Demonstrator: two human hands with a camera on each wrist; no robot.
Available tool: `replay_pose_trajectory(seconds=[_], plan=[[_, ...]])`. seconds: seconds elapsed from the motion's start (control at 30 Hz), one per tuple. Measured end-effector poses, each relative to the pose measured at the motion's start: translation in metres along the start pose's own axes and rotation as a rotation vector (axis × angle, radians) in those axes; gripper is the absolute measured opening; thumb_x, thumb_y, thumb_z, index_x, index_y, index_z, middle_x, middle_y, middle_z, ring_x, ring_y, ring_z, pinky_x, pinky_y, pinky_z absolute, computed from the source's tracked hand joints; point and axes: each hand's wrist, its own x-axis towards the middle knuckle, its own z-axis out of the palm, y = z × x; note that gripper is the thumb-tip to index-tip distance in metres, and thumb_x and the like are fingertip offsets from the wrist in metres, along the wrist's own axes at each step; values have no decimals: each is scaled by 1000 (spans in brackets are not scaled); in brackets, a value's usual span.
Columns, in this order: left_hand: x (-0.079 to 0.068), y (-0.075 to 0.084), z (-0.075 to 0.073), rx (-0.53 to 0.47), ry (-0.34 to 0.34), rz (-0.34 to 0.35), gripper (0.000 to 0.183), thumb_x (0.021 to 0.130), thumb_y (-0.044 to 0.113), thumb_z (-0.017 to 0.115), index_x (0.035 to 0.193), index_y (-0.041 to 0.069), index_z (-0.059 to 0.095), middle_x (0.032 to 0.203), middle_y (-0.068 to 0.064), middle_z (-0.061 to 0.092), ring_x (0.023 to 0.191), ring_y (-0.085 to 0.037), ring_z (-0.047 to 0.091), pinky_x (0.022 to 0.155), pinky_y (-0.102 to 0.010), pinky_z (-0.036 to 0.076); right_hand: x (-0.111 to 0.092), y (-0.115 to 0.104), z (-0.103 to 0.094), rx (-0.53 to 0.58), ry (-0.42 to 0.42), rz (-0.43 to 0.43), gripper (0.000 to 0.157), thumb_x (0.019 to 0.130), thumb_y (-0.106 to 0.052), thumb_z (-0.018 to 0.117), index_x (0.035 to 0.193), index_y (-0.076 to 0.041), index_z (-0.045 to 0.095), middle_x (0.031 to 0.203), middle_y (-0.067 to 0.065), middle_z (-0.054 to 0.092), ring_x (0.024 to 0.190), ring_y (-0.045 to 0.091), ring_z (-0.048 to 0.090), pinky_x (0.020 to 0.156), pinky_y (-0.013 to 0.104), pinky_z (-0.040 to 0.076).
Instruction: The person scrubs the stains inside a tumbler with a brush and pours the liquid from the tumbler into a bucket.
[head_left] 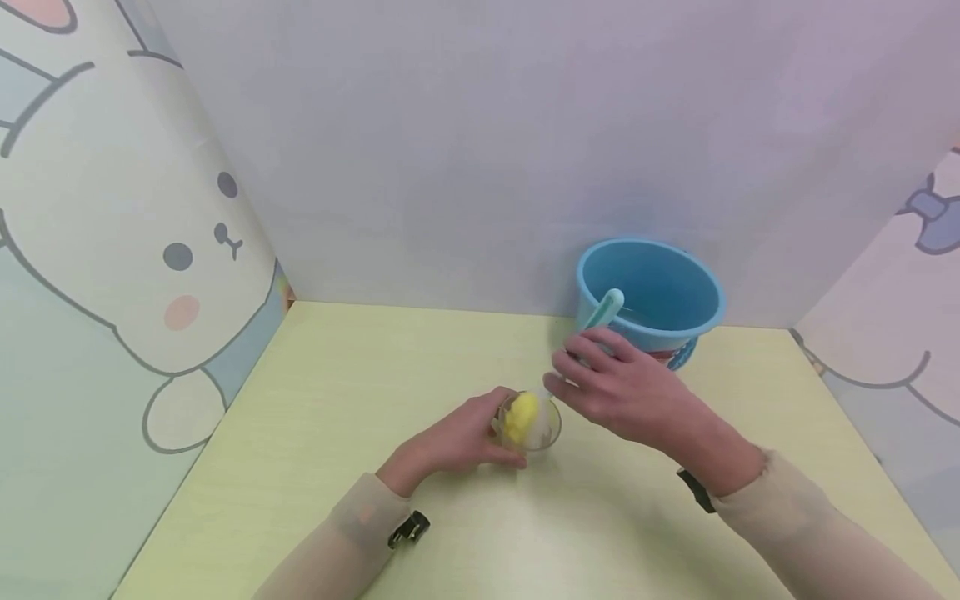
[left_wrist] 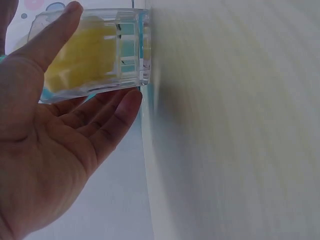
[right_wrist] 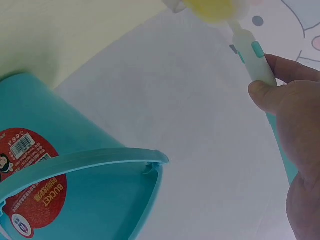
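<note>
My left hand [head_left: 467, 435] holds a clear drinking glass [head_left: 553, 429], thumb on one side and fingers on the other. In the left wrist view the glass [left_wrist: 144, 47] has its base at the tabletop, and yellow shows through its wall. That yellow is the sponge-like head [head_left: 521, 417] of a bottle brush, paired with a white part. My right hand [head_left: 626, 385] grips the brush's handle, whose teal end [head_left: 609, 305] sticks up past the fingers. The right wrist view shows the handle's white section [right_wrist: 257, 65] pinched between thumb and finger.
Behind the right hand stands a blue bucket [head_left: 652, 333] against the back wall [head_left: 420, 167]. It bears a red label [right_wrist: 47, 192]. Cartoon-printed panels [head_left: 112, 208] close off the sides of the pale yellow table [head_left: 360, 358].
</note>
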Motion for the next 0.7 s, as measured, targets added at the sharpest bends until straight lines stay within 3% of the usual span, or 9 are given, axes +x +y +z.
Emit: replay_pose_trajectory(seconds=[0.2, 0.4, 0.7], plan=[[1, 0, -1, -6, -6, -5, 80, 83, 31, 94, 147, 13, 50, 127, 6, 63, 114, -10, 61, 103, -33, 52, 2, -3, 7, -21, -22, 2, 55, 70, -13, 97, 116, -8, 67, 112, 13, 58, 108, 33, 54, 103, 47, 48], [0, 1, 0, -8, -5, -9, 80, 83, 30, 95, 147, 13, 49, 128, 5, 64, 115, -10, 61, 101, -34, 54, -2, -1, 3, -25, -51, 23, 66, 65, -19, 104, 119, -11, 68, 115, 14, 60, 112, 34, 54, 105, 49, 47], [0, 2, 0, -4, -5, -25, 79, 83, 32, 94, 146, 14, 50, 128, 4, 64, 114, -11, 61, 99, -35, 55, -5, 11, -6, -26, -13, 25, 59, 69, -8, 99, 120, -8, 70, 115, 15, 62, 110, 33, 55, 103, 46, 49]])
